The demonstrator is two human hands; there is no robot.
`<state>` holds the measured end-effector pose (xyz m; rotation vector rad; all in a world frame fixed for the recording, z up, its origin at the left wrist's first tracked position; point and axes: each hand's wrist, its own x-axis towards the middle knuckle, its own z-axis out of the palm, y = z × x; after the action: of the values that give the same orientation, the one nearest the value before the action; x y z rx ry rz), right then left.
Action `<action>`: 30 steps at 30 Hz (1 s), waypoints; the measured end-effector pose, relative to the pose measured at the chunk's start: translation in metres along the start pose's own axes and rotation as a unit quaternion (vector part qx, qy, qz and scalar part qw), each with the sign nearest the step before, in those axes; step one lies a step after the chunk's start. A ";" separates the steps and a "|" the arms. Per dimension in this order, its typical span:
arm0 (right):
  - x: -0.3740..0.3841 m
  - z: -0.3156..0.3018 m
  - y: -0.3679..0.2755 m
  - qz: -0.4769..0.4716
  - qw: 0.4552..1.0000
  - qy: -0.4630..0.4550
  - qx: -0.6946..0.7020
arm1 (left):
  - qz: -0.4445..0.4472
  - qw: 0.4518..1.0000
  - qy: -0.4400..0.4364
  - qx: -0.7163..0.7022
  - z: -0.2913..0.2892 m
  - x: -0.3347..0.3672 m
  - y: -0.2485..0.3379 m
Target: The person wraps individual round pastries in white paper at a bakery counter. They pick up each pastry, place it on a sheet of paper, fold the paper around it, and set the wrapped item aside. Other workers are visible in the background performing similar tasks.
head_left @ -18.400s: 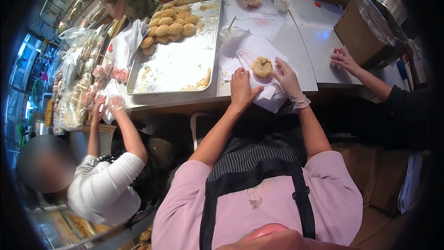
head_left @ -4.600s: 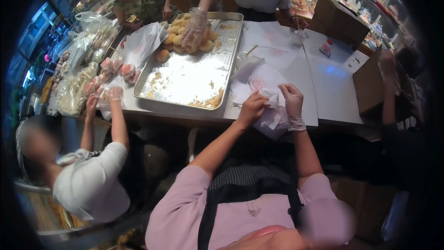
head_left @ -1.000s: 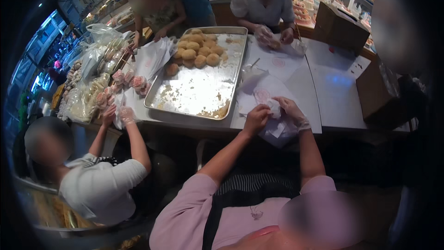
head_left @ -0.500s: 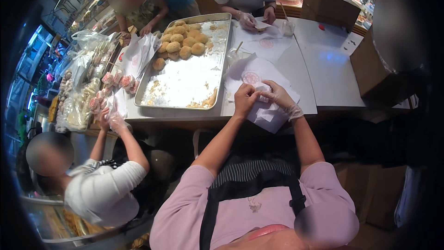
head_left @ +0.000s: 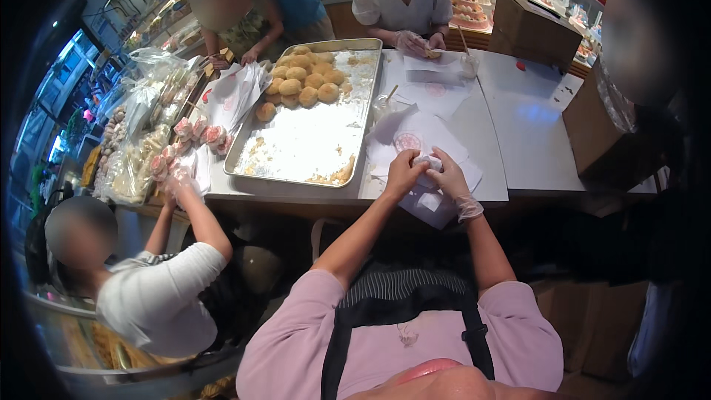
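Observation:
Both my hands close around a small white paper-wrapped bundle point(head_left: 429, 164) above the near edge of the table. My left hand point(head_left: 404, 176), bare, grips it from the left with bent fingers. My right hand point(head_left: 451, 181), in a clear plastic glove, curls around its other side. What the paper holds inside is hidden. Beneath and behind my hands lies a loose stack of white paper sheets point(head_left: 461, 150) with a red round print. Left of the stack, a large metal tray point(head_left: 296, 144) carries a pile of round golden buns point(head_left: 307, 78) at its far end and crumbs elsewhere.
A small cup with a stick point(head_left: 383, 106) stands beside the tray. Pink-and-white wrapped bundles point(head_left: 169, 155) and bagged goods point(head_left: 137, 155) fill the table's left. A co-worker point(head_left: 159, 292) works there; others stand across. Cardboard boxes point(head_left: 535, 30) stand at the right.
My fingers have shifted from pinching together at the paper to cupping the white bundle from both sides. The whole view has tilted, so the table sits slightly lower.

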<state>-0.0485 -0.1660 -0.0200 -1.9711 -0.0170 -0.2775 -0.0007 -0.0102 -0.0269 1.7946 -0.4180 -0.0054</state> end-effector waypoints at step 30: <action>0.015 -0.098 0.026 -0.002 0.965 0.254 -0.063 | 0.139 0.984 0.106 0.046 -0.017 -0.018 0.022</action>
<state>-0.0482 -0.2671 -0.0036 -1.9724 0.3349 -0.7952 -0.0195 0.0061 -0.0059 1.7912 -0.5188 0.4030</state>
